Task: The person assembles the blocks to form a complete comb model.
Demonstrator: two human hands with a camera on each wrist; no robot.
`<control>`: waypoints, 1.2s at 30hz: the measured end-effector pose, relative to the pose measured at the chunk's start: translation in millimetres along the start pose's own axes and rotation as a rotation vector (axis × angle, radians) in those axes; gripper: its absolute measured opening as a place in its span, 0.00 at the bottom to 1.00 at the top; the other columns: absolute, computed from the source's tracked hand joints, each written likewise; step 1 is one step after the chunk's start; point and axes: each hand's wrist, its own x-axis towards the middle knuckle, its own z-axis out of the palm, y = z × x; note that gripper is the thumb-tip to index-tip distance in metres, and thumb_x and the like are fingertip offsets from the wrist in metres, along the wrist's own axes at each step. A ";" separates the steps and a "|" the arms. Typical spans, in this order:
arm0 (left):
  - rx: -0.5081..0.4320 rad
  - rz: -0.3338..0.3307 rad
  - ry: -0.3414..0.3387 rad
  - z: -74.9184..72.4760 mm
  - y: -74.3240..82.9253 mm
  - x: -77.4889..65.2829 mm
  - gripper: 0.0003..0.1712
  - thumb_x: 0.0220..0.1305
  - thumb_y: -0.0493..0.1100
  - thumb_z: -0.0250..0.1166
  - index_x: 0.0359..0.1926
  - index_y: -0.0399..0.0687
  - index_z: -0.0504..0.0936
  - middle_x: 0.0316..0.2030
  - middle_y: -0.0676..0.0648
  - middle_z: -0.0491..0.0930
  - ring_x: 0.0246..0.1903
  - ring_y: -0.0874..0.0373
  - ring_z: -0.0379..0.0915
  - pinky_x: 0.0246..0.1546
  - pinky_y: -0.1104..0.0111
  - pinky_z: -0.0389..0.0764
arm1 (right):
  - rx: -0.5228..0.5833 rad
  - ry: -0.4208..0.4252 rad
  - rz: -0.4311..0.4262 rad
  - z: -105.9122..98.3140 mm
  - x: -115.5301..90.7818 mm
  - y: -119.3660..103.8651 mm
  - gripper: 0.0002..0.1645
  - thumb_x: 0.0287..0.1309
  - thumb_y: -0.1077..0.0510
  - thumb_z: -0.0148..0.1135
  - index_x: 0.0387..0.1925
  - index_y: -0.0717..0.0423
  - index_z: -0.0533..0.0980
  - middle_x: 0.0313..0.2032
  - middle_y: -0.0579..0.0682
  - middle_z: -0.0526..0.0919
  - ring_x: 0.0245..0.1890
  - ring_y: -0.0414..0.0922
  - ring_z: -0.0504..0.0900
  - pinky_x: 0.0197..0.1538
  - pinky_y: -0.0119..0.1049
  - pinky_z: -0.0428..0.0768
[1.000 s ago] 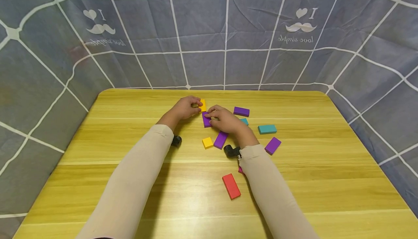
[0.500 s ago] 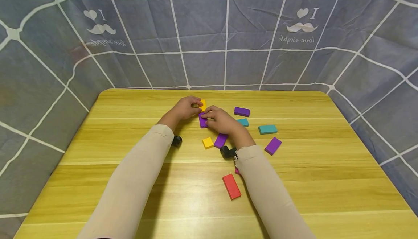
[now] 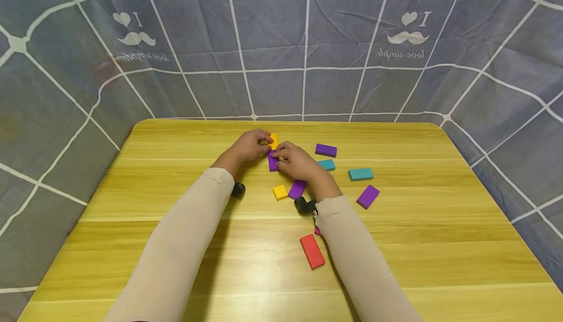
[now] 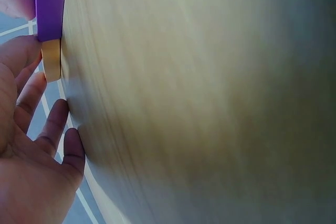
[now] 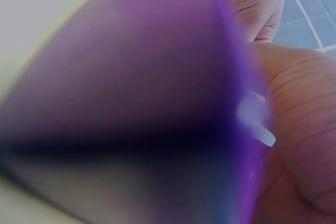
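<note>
In the head view, my left hand point(image 3: 249, 146) is at the far middle of the table, thumb and fingertips holding a yellow block point(image 3: 274, 139) at its left side. A purple block point(image 3: 272, 162) lies end to end with it on the near side, pinched by the thumb and fingers of my right hand point(image 3: 299, 161). The left wrist view shows the purple block's end point(image 4: 51, 9) meeting the yellow block point(image 4: 51, 62), the left thumb right at that seam. Blurred purple point(image 5: 157, 51) fills much of the right wrist view beside the right hand's fingers.
Around the right forearm lie a small yellow block point(image 3: 280, 193), purple blocks point(image 3: 297, 189) point(image 3: 367, 197) point(image 3: 326, 150), teal blocks point(image 3: 360, 174) point(image 3: 327, 165), a red block point(image 3: 312, 251) and a partly hidden magenta piece point(image 3: 317, 231). A grey curtain point(image 3: 281, 43) stands behind the table.
My right hand has slid the purple block slightly left, bringing it in line with the yellow block. Part of a teal block has come into view. The left hand stays in place.
</note>
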 end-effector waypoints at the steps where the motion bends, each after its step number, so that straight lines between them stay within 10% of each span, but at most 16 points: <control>1: 0.000 0.000 0.000 0.0 -0.1 0.0 0.16 0.69 0.40 0.62 0.55 0.40 0.83 0.67 0.43 0.70 0.69 0.46 0.60 0.71 0.57 0.57 | -0.004 0.002 0.003 0.2 0.1 0.2 0.23 0.66 0.62 0.56 0.61 0.59 0.78 0.59 0.54 0.73 0.57 0.49 0.74 0.61 0.40 0.71; 36: 0.041 0.007 -0.063 -2.9 7.3 -4.1 0.17 0.70 0.41 0.62 0.55 0.39 0.83 0.68 0.44 0.69 0.70 0.47 0.59 0.72 0.58 0.56 | -0.021 0.006 0.027 -0.5 -0.8 0.5 0.21 0.71 0.60 0.55 0.62 0.59 0.77 0.59 0.53 0.72 0.57 0.48 0.73 0.63 0.40 0.71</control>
